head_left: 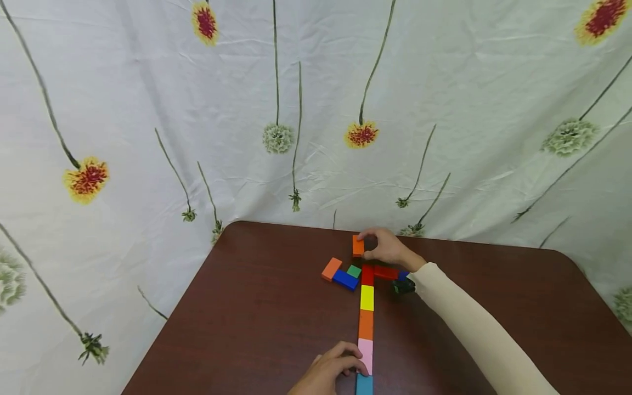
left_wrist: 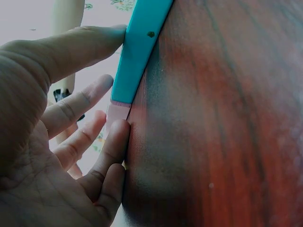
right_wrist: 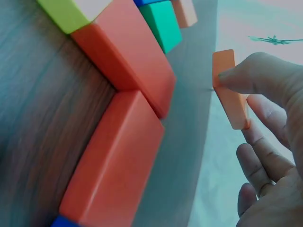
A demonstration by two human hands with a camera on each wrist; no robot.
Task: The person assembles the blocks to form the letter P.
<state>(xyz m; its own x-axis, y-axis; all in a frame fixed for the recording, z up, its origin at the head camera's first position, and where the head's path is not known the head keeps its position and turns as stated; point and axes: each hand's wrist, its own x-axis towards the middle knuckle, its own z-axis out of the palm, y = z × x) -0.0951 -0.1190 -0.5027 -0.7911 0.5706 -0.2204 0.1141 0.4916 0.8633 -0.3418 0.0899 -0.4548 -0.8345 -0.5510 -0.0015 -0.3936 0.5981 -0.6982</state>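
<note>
My right hand [head_left: 389, 248] pinches an orange block [head_left: 357, 247] between thumb and fingers, beyond the far end of a row of blocks. In the right wrist view, this block [right_wrist: 231, 106] is held apart from the red blocks. The row runs toward me: a red block [head_left: 367, 275], yellow block [head_left: 367, 298], orange block, pink block [head_left: 365, 354] and teal block [head_left: 364, 385]. My left hand [head_left: 328, 368] rests along the row's left side. In the left wrist view, its thumb touches the teal block [left_wrist: 139, 52], with the other fingers spread loosely near the pink block [left_wrist: 117, 113].
Left of the row's far end lie a green block [head_left: 354, 271], a blue block [head_left: 345, 280] and another orange block [head_left: 332, 269]. To its right are a second red block [head_left: 385, 272], a partly hidden blue block and a dark object [head_left: 404, 286]. A flowered cloth hangs behind the table.
</note>
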